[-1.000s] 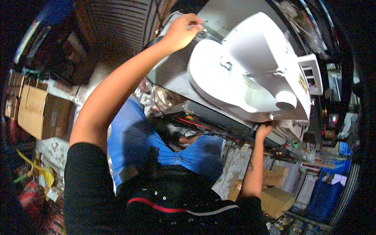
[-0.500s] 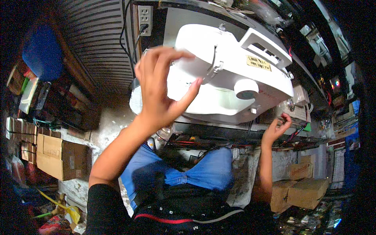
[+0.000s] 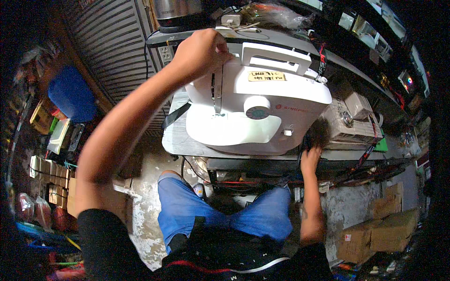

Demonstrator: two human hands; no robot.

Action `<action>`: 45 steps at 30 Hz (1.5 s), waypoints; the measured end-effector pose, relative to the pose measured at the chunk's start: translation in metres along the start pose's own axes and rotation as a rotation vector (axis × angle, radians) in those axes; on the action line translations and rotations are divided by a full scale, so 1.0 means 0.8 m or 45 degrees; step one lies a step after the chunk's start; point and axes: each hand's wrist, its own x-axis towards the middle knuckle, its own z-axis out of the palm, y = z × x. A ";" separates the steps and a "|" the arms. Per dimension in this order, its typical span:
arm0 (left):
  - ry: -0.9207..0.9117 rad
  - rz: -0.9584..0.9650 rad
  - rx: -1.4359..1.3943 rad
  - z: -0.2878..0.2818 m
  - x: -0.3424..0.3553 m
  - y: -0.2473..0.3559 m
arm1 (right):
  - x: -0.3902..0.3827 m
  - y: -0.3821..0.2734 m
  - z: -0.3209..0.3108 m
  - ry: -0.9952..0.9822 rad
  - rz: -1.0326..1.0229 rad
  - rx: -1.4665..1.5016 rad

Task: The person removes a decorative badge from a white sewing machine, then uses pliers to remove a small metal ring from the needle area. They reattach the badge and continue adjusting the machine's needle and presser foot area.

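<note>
A white sewing machine (image 3: 300, 91) stands on the grey tabletop, with a carry handle (image 3: 276, 57) on top, a round dial (image 3: 258, 108) and a handwritten yellow label (image 3: 266, 76) on its front. My left hand (image 3: 199, 52) reaches over the machine's upper left end, its fingers curled down at the top; what they grip, if anything, is hidden. Below it, the needle area (image 3: 218, 100) is lit. My right hand (image 3: 311, 158) is low at the machine's right side by the table edge, fingers bent against something dark that I cannot make out.
White boxes (image 3: 349, 122) sit right of the machine. A dark strap (image 3: 177, 115) lies on the tabletop (image 3: 180, 145) at left. Behind are a metal pot-like vessel (image 3: 178, 10) and clear plastic bags (image 3: 276, 16). Cardboard boxes (image 3: 375, 236) stand on the floor at right.
The view has shifted, and the machine appears lower and more level. My left hand went from spread before the machine's left end to curled at its top. My right hand moved left, to the machine's side.
</note>
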 end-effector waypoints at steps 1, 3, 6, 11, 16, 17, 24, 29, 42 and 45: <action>-0.059 0.012 -0.030 -0.002 0.008 -0.001 | -0.004 0.002 0.005 0.026 -0.011 -0.013; -0.325 -0.196 -0.344 -0.010 0.023 -0.002 | -0.006 0.009 0.011 0.095 -0.055 0.127; -0.626 -0.624 -0.952 -0.032 0.031 -0.003 | -0.001 0.012 0.012 0.252 -0.068 0.337; -0.642 -0.867 -1.478 -0.073 0.013 0.009 | -0.018 -0.049 -0.051 0.671 -0.075 1.196; -0.405 -0.908 -1.298 -0.074 -0.013 0.023 | -0.085 -0.206 -0.156 0.139 -0.915 1.367; -0.427 -0.887 -1.311 -0.071 -0.013 0.022 | -0.086 -0.241 -0.171 0.011 -1.029 1.180; -0.617 -0.869 -1.515 -0.031 0.036 0.001 | -0.038 -0.416 -0.179 0.007 -1.012 1.389; -0.852 -0.795 -1.527 -0.020 0.042 0.000 | -0.037 -0.415 -0.179 -0.406 -0.651 1.841; -0.260 -0.430 -1.643 -0.023 -0.049 0.030 | -0.052 -0.396 -0.232 -0.695 -0.431 2.234; 0.441 -0.226 -1.445 -0.004 -0.130 0.062 | -0.062 -0.387 -0.272 -0.837 -0.565 2.289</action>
